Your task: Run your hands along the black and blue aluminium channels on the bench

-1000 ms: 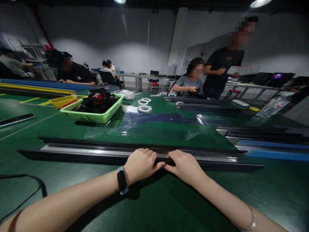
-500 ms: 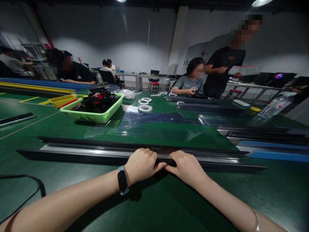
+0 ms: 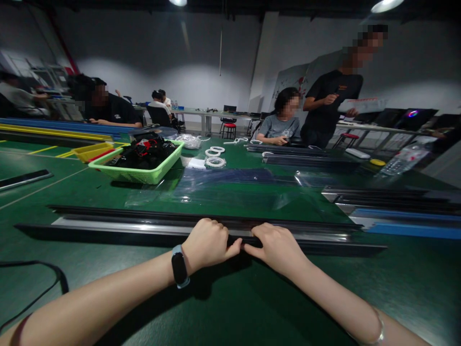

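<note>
A long black channel profile (image 3: 118,234) with a shiny silver inner face lies crosswise on the green table, directly before me. Near its middle, my left hand (image 3: 209,242) grips the front wall, fingers curled over into the channel and thumb along the near side. My right hand (image 3: 277,245) grips the same wall just to the right, its thumb pointing toward the left one. A small gap separates the two thumbs. The fingertips of both hands are hidden inside the channel. A clear plastic sheet (image 3: 226,185) lies flat beyond the profile.
A light-green basket (image 3: 158,170) of black and red items stands back left, beside a yellow tray (image 3: 90,151). White rings (image 3: 215,162) lie behind the sheet. More profiles, one blue (image 3: 414,229), lie at right near a plastic bottle (image 3: 406,158). Several people are around the table.
The profile has shifted slightly left in view, its left end now farther out. My left hand has moved slightly left, and the gap between my thumbs has widened. Both hands keep their grip.
</note>
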The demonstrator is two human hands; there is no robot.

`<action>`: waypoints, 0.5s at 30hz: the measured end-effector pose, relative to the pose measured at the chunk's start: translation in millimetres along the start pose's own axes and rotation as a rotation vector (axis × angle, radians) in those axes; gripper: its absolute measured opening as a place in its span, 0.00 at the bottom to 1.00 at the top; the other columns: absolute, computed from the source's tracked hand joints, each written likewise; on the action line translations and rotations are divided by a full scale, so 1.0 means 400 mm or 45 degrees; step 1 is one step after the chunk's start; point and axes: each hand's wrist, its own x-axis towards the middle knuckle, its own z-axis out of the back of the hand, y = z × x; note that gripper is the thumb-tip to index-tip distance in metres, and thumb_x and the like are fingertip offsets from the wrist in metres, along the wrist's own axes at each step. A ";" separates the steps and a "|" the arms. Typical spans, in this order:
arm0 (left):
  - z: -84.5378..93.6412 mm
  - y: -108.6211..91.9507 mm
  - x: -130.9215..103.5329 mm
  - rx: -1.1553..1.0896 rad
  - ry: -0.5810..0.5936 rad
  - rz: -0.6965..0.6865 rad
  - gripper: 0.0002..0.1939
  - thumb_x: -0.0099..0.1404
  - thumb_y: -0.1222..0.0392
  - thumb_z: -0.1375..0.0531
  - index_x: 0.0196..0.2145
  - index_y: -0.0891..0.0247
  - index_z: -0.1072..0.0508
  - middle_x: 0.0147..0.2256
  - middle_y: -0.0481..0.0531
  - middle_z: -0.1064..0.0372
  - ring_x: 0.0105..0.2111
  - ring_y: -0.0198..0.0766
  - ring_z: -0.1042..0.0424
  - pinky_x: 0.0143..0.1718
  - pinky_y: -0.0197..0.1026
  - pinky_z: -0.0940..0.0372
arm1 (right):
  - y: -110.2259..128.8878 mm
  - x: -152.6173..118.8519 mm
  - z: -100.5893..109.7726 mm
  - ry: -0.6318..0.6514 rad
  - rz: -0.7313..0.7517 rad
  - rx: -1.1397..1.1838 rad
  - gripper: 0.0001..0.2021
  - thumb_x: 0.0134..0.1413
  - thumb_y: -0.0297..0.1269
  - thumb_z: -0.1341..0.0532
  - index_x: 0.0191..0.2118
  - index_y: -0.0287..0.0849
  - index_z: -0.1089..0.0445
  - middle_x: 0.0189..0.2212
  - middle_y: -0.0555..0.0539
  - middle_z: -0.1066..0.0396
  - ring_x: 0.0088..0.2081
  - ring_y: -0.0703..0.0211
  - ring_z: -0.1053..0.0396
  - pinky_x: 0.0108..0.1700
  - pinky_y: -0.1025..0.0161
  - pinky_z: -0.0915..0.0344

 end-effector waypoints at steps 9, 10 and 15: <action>0.000 -0.008 0.001 -0.038 -0.044 -0.113 0.19 0.64 0.49 0.55 0.27 0.65 0.34 0.26 0.53 0.32 0.28 0.41 0.32 0.29 0.41 0.40 | -0.003 -0.001 -0.006 0.003 0.019 0.023 0.12 0.48 0.44 0.43 0.32 0.39 0.33 0.28 0.47 0.31 0.33 0.57 0.34 0.33 0.63 0.40; -0.002 -0.008 0.001 -0.032 -0.045 -0.125 0.19 0.64 0.48 0.55 0.28 0.65 0.35 0.26 0.53 0.32 0.28 0.41 0.32 0.29 0.41 0.40 | -0.003 -0.001 -0.006 0.009 0.020 0.024 0.12 0.47 0.44 0.43 0.32 0.39 0.33 0.28 0.47 0.31 0.33 0.57 0.34 0.33 0.63 0.40; -0.011 -0.003 0.001 -0.008 -0.024 -0.177 0.18 0.65 0.49 0.55 0.28 0.65 0.36 0.25 0.53 0.33 0.28 0.40 0.32 0.29 0.40 0.40 | -0.002 -0.003 -0.009 0.002 0.025 0.023 0.13 0.48 0.45 0.43 0.32 0.40 0.34 0.29 0.47 0.31 0.34 0.57 0.35 0.34 0.63 0.40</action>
